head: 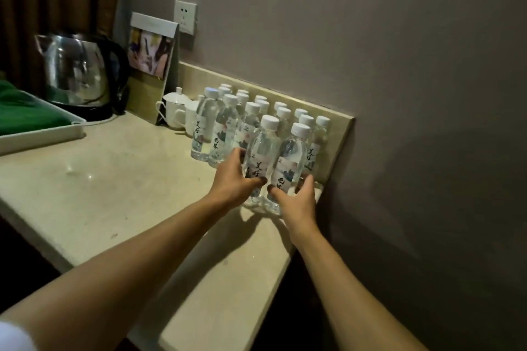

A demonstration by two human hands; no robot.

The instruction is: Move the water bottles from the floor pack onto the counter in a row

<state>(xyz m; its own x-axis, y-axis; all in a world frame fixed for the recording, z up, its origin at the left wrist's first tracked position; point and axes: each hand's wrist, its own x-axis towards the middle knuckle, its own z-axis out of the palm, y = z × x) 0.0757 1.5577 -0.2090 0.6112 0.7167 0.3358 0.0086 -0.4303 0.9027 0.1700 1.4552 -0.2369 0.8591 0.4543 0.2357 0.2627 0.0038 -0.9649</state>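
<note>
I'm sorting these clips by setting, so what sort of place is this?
Probably a hotel room's refreshment counter: an electric kettle beside lidded white cups, a standing promotional card, and many identical small water bottles lined up along the wall.

- The room is dim, with a warm, yellowish cast over the counter (119, 179) and a muddy grey on the wall (370, 37)
- Light falls from above and left: the forearms throw soft shadows onto the counter, and a broad, vague shadow darkens the wall at lower right
- Small glints sit on the steel kettle (77, 68) and the bottle caps (269, 122)
- The picture is soft and noisy; the bottle labels (258, 168) are readable only in part
- Wide-angle bending curves the counter edge, and the corners fall into near black
</note>
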